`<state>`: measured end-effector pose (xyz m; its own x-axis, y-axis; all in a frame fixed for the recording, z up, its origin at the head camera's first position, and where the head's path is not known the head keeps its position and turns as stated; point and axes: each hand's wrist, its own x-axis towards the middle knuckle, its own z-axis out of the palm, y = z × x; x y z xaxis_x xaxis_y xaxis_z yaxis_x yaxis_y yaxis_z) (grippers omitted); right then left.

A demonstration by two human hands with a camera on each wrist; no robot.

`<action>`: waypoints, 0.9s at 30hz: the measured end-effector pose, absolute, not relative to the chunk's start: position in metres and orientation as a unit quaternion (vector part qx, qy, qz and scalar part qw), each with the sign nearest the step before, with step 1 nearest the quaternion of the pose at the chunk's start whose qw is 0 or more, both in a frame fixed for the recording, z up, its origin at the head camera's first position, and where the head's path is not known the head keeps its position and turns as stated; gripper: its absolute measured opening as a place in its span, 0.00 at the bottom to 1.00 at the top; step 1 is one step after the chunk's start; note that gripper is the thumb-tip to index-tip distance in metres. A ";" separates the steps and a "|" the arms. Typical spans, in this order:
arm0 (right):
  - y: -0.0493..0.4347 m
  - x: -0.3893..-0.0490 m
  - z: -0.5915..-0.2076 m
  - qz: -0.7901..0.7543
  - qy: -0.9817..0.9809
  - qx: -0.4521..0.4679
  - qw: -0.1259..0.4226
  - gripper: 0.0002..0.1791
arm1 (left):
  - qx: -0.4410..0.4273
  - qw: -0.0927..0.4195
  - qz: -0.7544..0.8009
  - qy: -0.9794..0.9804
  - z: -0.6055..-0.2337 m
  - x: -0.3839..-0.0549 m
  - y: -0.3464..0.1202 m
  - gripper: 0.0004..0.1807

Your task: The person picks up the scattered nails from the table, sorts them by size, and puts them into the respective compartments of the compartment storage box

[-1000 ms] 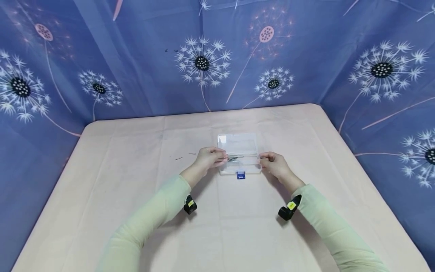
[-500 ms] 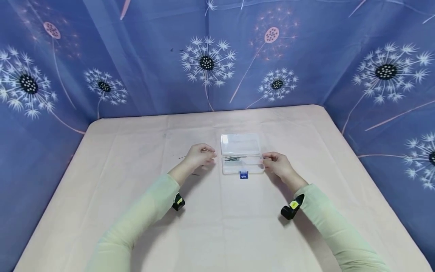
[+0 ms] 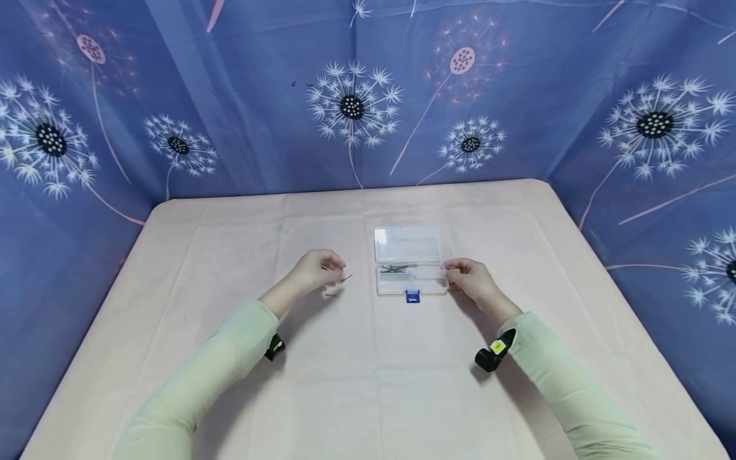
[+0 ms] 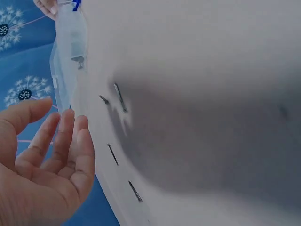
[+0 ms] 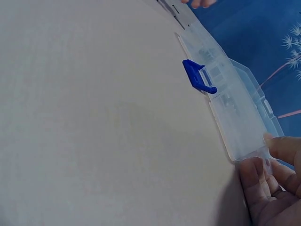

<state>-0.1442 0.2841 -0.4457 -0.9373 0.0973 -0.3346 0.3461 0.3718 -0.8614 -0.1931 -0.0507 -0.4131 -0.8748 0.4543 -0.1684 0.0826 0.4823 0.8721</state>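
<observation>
A clear plastic box (image 3: 428, 285) lies open, its lid (image 3: 408, 243) tipped back and a blue latch (image 3: 413, 296) at the front. Several dark nails (image 3: 394, 269) lie together in the box's rear left part. At the box's right end, my right hand (image 3: 473, 278) pinches the corner between thumb and fingers. My left hand (image 3: 315, 269) hovers left of the box; the left wrist view shows its fingers (image 4: 62, 141) loosely bent and holding nothing. Several loose nails (image 4: 120, 98) lie on the table near and below it, one nail (image 3: 347, 278) just past its fingertips.
Pale pink cloth covers the table (image 3: 379, 383). Blue dandelion-print curtains (image 3: 259, 115) enclose its back and sides. A black wrist camera (image 3: 489, 358) sits below the right sleeve, another camera (image 3: 275, 347) below the left.
My left hand has drawn back leftward from the box's left end to above the loose nails. My right hand stays on the box, which keeps its place.
</observation>
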 end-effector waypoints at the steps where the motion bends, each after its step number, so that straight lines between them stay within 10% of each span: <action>1: 0.284 -0.144 -0.446 -0.544 0.821 0.134 0.114 0.23 | 0.172 0.190 0.473 0.843 -0.414 -0.193 -0.054 0.12; 27: 0.286 -0.144 -0.447 -0.554 0.815 0.126 0.114 0.24 | 0.269 0.159 0.335 0.889 -0.436 -0.191 -0.082 0.03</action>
<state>-0.1440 0.2860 -0.4472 -0.9427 0.0789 -0.3242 0.3305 0.3542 -0.8748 -0.1911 -0.0817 -0.4357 -0.8043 0.5853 -0.1026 0.3721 0.6307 0.6811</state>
